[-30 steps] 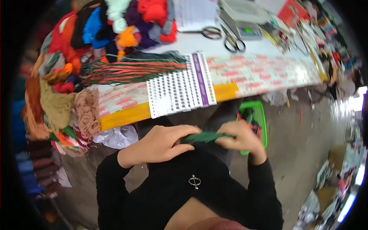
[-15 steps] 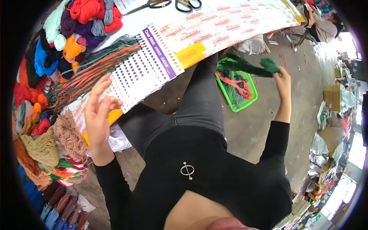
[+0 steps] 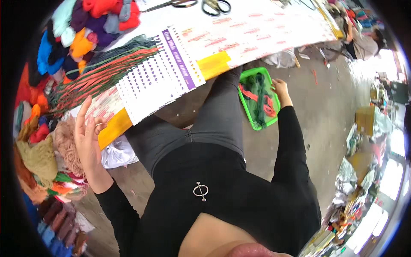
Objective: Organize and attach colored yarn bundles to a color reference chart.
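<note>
My left hand (image 3: 89, 147) is raised over the table's near left edge, index finger stretched out and the others loosely bent, holding nothing. Beside it, red-orange and dark green thread strands (image 3: 107, 70) lie fanned out, their ends at a white punched thread card (image 3: 150, 85) with a purple band. My right hand (image 3: 281, 91) is at the right rim of a green plastic basket (image 3: 247, 110), fingers apart and empty; whether they touch the rim is unclear. Inside the basket, a dark green thread skein (image 3: 260, 100) lies across a coral-red one (image 3: 269, 110).
Coloured yarn skeins (image 3: 79, 45) are heaped along the left. Black-handled scissors (image 3: 216, 7) and another pair (image 3: 184, 3) lie on the table (image 3: 257, 32). Another person (image 3: 364, 45) is at the far right. Bags and a cardboard box (image 3: 364, 120) line the right side.
My right hand has let go of the dark green skein, now in the basket, and moved left to the basket's rim. My left hand has shifted left and down a little.
</note>
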Demonstrator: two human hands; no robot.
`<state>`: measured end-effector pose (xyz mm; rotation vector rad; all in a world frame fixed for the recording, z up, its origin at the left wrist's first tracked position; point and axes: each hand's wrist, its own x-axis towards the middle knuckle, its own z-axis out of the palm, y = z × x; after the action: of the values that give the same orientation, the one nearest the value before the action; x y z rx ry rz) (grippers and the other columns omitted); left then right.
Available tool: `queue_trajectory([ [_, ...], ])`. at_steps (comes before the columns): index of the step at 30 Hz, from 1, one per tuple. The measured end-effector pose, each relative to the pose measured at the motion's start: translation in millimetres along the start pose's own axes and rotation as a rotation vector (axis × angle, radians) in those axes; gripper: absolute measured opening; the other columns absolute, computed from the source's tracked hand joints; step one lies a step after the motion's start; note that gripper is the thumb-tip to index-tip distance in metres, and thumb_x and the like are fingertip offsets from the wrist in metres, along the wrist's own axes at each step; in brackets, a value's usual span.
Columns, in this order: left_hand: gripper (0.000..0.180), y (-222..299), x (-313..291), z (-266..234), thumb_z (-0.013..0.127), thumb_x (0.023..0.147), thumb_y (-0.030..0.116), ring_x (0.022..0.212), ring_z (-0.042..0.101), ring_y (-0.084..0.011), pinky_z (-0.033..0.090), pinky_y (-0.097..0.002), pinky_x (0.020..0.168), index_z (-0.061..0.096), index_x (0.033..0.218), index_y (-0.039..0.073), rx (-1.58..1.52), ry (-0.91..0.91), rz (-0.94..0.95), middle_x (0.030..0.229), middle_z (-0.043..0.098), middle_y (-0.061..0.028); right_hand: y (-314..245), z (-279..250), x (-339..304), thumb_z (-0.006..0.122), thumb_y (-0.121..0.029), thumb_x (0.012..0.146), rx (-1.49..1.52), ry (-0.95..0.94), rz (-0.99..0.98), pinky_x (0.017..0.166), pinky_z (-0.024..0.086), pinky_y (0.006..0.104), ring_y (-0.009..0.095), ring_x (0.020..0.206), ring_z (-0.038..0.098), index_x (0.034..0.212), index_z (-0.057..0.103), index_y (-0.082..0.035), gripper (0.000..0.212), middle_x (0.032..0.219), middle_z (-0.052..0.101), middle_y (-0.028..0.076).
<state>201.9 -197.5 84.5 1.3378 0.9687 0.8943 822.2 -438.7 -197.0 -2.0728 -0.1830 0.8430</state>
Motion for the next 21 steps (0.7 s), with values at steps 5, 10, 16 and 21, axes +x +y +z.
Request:
queue_trajectory([
  [5,0.044,-7.3,-16.2,-69.1,0.052,0.088,0.013,0.086,0.059,-0.0113,0.049,-0.0251,0.075,0.041,0.129,0.002,0.108,0.281,-0.034,0.128,0.046,-0.0088,-20.7,83.2,-28.1,0.058,-0.022,0.085,0.007,-0.417,-0.136,0.061,0.048,0.0227,0.01,0.077,0.058,0.101,0.06,-0.007,0.022,0.086,0.061,0.001],
  [10,0.041,-3.8,17.2,-153.4,0.059,0.087,0.025,0.083,0.057,-0.0092,0.045,-0.0219,0.068,0.05,0.122,0.006,0.131,0.442,-0.004,0.104,0.056,-0.0038,20.8,55.2,15.5,0.057,-0.024,0.087,-0.121,-0.543,-0.494,0.042,0.032,0.0167,0.003,0.05,0.042,0.095,0.057,-0.009,0.017,0.072,0.055,-0.003],
  [16,0.038,115.7,-15.3,-302.4,0.06,0.085,0.017,0.089,0.056,-0.0144,0.046,-0.0298,0.074,0.051,0.121,0.005,0.589,0.989,0.495,0.106,0.057,-0.0034,-35.3,93.3,-35.7,0.059,-0.02,0.084,-0.021,-0.504,-0.029,0.056,0.049,0.0235,0.015,0.074,0.062,0.103,0.053,-0.008,0.023,0.089,0.062,0.003],
  [21,0.028,203.2,40.3,-446.4,0.057,0.081,0.023,0.083,0.063,-0.029,0.048,-0.0366,0.072,0.065,0.092,-0.001,1.227,1.376,0.666,0.088,0.066,-0.0174,-41.8,101.4,-30.5,0.059,-0.023,0.086,0.016,-0.495,0.016,0.056,0.046,0.0236,0.014,0.072,0.061,0.102,0.054,-0.008,0.022,0.088,0.062,0.003],
])
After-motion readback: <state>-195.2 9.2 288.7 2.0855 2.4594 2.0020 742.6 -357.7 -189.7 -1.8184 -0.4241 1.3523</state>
